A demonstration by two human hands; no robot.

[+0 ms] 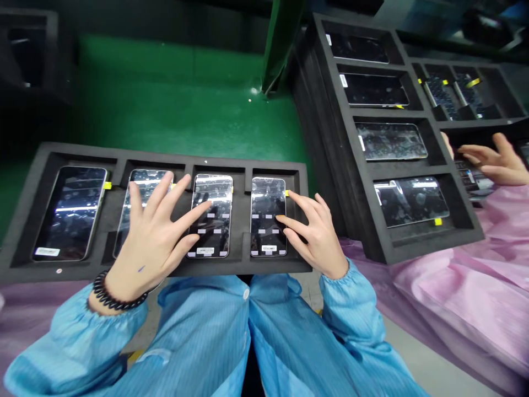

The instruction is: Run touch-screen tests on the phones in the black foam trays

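Note:
A black foam tray (165, 157) lies across my lap and the green bench, with several phones face up in its slots. My left hand (152, 237) is spread flat over the second phone (142, 190), and its fingertips reach the third phone (210, 218). My right hand (314, 234) rests open at the tray's right end, its fingertips touching the right edge of the fourth phone (268, 218). The leftmost phone (72, 212) lies untouched. Neither hand holds anything.
A stack of black foam trays (343, 165) with phones in their slots stands tilted at the right. Beside me a person in a pink gown has a hand (494, 160) at another tray (467, 118). The green bench top (173, 99) stretches behind my tray.

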